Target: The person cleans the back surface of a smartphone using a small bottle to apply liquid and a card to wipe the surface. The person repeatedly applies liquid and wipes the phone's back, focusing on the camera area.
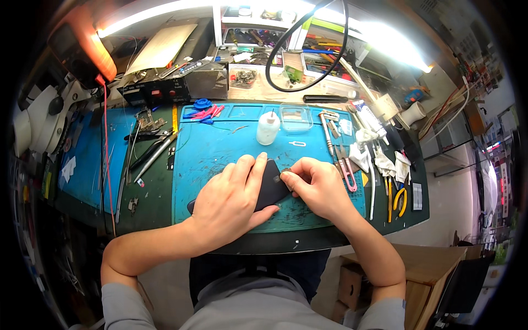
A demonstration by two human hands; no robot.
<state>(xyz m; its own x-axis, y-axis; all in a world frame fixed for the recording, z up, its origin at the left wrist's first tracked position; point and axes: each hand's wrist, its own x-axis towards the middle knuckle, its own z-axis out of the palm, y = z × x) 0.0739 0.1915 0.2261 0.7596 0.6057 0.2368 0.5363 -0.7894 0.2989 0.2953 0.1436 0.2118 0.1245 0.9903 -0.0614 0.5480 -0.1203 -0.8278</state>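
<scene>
A dark, flat smartphone-like device [269, 181] lies slanted on the blue work mat [189, 165]. Across its left part rests my left hand [235, 192], with the fingers over the far edge and the thumb along the near edge. My right hand [315, 185] pinches a small, thin brownish piece [286, 172] between thumb and forefinger, right at the device's right end. The fingers cover most of that piece, so its kind cannot be told. Beyond the hands stand a white plastic dropper bottle [268, 130] and, flat on the mat, a SIM eject pin [298, 144].
Right of my right hand lie pink-handled scissors [347, 173], a metal-handled knife [326, 134] and yellow-handled pliers [400, 201]. A clear plastic box [296, 117] sits behind. Tweezers [154, 159] lie left of the mat. A black cable loop [270, 70] hangs overhead; a red lead [106, 156] crosses the left.
</scene>
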